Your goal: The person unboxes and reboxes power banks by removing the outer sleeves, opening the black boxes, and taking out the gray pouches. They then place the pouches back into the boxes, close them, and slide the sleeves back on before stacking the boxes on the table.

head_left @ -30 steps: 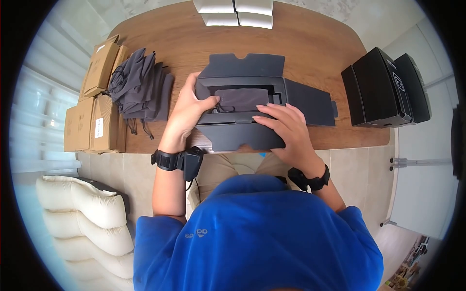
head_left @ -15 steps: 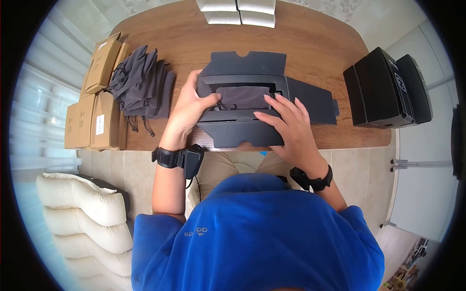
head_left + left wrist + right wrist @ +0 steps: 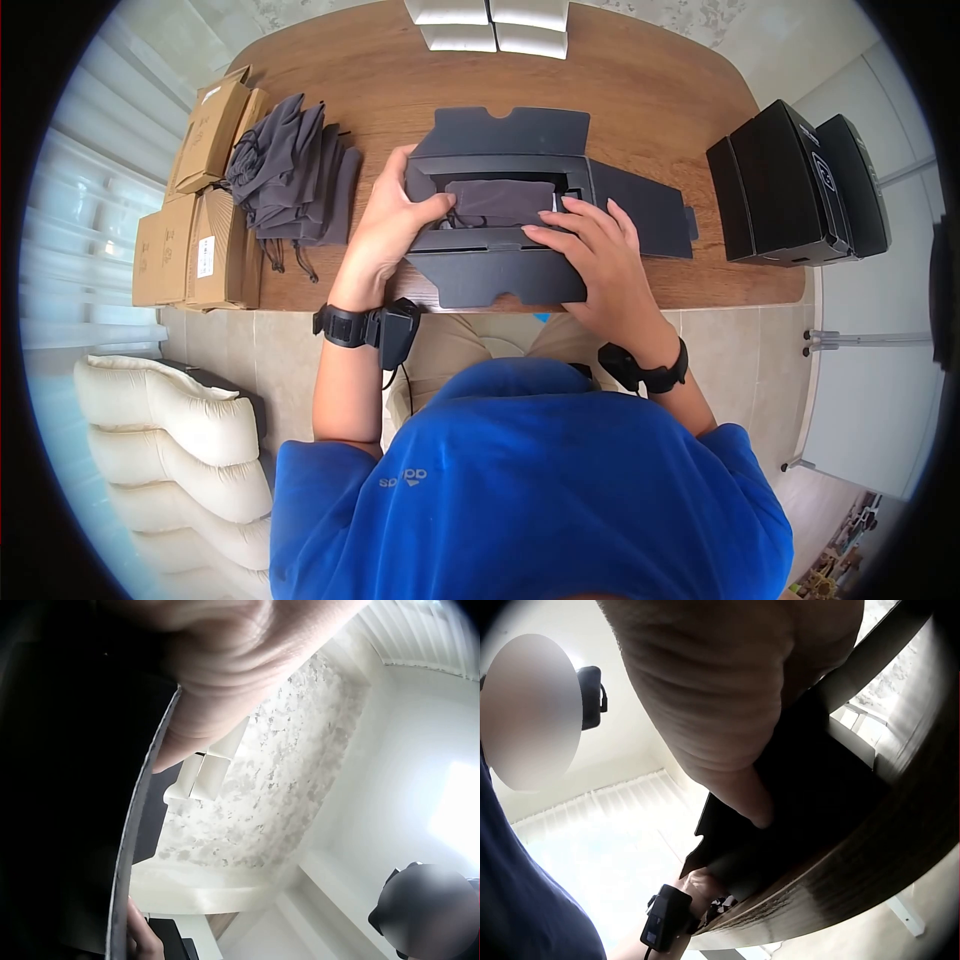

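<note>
A black cardboard box (image 3: 470,238) lies on the table with its flaps spread wide. Inside rests a dark grey drawstring pouch (image 3: 500,200), its cord bunched at the left end. My left hand (image 3: 388,220) grips the box's left end, thumb over the inner edge and fingers around the far side. Across the front right rim lies my right hand (image 3: 600,255), its fingers fairly straight and the fingertips at the pouch's right end. In the right wrist view, the right thumb (image 3: 754,799) touches the dark box panel.
A stack of dark grey drawstring pouches (image 3: 290,185) lies to the left, beside several brown cardboard boxes (image 3: 205,240). Black boxes (image 3: 775,185) stand at the table's right side. A white divided object (image 3: 490,25) sits at the far edge of the wooden table (image 3: 650,90).
The right fingers have shifted slightly right and back along the rim, showing more of the pouch's right end. The left hand keeps its hold on the box.
</note>
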`<state>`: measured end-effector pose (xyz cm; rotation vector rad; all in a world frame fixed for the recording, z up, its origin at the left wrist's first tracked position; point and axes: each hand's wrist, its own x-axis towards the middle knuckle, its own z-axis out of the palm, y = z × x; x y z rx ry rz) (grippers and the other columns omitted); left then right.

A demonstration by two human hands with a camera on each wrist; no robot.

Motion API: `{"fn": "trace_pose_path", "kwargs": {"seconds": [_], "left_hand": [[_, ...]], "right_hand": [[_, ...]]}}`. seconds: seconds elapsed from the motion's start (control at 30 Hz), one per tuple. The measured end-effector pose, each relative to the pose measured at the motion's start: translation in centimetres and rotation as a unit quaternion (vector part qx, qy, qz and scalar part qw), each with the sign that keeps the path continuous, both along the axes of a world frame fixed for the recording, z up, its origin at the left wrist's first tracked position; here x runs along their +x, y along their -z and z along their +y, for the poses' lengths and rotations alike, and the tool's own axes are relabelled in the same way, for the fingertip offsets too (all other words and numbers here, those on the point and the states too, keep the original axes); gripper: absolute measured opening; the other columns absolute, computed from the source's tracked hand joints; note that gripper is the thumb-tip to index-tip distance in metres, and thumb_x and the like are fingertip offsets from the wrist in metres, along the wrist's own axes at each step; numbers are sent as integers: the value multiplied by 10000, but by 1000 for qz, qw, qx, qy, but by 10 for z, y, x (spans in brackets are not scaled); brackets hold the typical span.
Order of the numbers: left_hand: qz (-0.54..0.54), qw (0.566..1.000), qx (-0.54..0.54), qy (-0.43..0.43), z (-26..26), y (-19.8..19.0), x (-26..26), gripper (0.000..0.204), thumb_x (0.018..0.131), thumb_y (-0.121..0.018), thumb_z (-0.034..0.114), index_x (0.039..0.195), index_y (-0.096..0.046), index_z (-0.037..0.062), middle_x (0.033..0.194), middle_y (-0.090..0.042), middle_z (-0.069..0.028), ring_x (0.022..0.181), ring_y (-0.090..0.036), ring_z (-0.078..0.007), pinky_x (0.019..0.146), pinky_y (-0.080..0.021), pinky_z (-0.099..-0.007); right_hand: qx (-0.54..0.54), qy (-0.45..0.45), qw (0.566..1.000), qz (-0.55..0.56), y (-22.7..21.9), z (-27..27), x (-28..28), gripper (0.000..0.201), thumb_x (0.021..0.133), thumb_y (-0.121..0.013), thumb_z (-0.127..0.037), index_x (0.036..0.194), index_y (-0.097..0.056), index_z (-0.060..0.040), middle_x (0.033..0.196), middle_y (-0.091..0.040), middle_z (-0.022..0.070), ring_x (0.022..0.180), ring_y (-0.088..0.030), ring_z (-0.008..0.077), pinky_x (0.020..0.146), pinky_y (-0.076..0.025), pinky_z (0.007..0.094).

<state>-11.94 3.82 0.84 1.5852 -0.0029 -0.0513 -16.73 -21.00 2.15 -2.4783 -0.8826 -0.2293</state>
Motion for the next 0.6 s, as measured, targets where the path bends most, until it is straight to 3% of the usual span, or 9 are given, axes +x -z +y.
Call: {"fn": "trace_pose_path", "kwargs": {"seconds": [0.27,0.5,0.6], "left_hand": [[1,1000,-13,3,0,1,0,511,747,-683,23,1209,-473,-38,1096,-597,-121,1019,-559,-159,905,-429,-270],[-21,991,-127,-40,-4,15,-1,342,887,-653,145,1172,-533,-1,1059,-619,-80,973,-578,-124,866,-453,-255],[-22,986,-154,-55,-2,21,1,259,930,-605,170,1131,-570,11,1002,-637,-54,908,-587,-96,815,-460,-228]], "right_hand": [[3,5,1000,1,1,1,0,701,565,-753,-17,1226,-583,-178,1257,-549,28,1280,-425,265,1090,-234,520],[2,7,1000,-15,3,-1,1,749,537,-792,-45,1232,-567,-212,1239,-538,15,1264,-434,241,1072,-270,537],[12,0,1000,-4,2,-2,1,673,584,-781,-67,1220,-591,-178,1252,-558,24,1278,-431,266,1092,-232,517]]}}
